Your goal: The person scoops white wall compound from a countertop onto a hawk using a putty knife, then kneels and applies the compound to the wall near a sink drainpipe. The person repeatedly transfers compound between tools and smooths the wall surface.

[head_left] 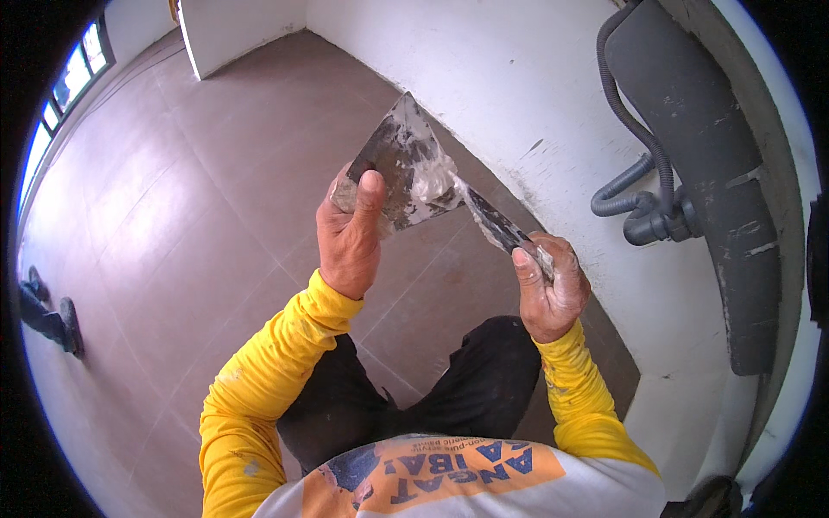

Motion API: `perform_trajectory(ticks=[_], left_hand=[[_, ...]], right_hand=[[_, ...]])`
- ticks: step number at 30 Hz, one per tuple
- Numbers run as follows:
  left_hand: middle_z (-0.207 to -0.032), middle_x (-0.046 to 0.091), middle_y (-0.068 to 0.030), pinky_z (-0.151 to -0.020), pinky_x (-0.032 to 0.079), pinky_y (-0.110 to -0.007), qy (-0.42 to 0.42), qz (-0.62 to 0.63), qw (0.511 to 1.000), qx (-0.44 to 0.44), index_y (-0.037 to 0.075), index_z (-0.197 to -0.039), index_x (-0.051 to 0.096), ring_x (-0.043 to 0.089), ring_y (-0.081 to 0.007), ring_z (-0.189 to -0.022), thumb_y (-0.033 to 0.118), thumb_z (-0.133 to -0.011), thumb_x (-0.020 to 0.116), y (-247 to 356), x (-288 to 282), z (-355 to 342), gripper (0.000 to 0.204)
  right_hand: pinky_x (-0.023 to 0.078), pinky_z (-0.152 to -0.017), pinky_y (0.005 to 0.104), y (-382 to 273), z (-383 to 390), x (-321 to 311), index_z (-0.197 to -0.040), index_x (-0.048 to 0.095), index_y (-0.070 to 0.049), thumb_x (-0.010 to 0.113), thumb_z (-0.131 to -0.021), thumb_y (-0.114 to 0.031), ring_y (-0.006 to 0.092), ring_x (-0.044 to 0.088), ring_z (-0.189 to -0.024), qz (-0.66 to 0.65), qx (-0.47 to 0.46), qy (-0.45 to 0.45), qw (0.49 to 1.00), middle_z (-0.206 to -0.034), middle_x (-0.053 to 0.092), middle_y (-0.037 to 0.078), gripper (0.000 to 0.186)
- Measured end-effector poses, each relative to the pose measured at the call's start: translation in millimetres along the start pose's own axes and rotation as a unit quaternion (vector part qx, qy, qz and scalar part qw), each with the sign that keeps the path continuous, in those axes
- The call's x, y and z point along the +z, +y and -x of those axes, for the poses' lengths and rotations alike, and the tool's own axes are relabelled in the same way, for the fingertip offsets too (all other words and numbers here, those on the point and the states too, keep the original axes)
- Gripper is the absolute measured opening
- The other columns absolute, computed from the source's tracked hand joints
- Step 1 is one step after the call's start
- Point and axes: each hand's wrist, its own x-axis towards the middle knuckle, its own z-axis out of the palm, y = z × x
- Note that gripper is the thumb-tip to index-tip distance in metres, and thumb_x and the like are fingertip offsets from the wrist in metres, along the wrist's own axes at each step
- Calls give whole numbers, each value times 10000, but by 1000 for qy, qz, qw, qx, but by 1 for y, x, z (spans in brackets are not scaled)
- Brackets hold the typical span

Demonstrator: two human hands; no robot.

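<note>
Currently, your left hand (350,250) grips the smeared metal plate (385,154). Right of that plate, your right hand (555,292) clutches a putty knife (497,221) (tip at the white paste (432,180)).

Text is on the shirt front (518,499): two rows of bold dark-blue capitals (467,468) on an orange panel (546,463), upside down to the camera. Small dark lowercase print (449,444) sits above them in the view, two short rows, only partly legible, bent by the fabric's curve.
</note>
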Motion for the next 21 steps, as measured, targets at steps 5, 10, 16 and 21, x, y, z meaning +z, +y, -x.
perform_trajectory(ticks=[5,10,16,21], left_hand=[[-1002,645,-23,-851,500,-263,-12,-19,1000,17,20,-1148,619,608,-125,-922,460,-955,610,1,5,4,481],[-1052,665,-35,-842,513,-271,-74,-54,995,33,-7,-1219,608,621,-126,-936,420,-960,615,4,2,7,499],[-980,688,-63,-803,527,-260,-193,-146,970,15,-24,-1229,617,644,-126,-905,369,-976,605,2,7,13,467],[-965,696,-62,-745,540,-248,-174,-133,968,-119,-2,-1220,625,658,-124,-845,339,-981,604,-11,3,11,417]], right_hand=[[536,-677,302,17,3,14,-1092,636,-39,705,-859,-21,231,678,-828,1,-53,23,998,-945,699,117,243],[515,-726,316,40,9,10,-1130,670,-60,721,-795,28,231,642,-899,57,-146,70,985,-1072,712,117,350],[469,-791,322,53,3,-2,-1135,703,-125,720,-772,31,238,580,-933,173,-170,121,963,-1184,706,59,395],[472,-832,337,82,48,-27,-1117,718,-137,716,-766,44,230,585,-975,222,-125,77,964,-1168,714,44,395]])
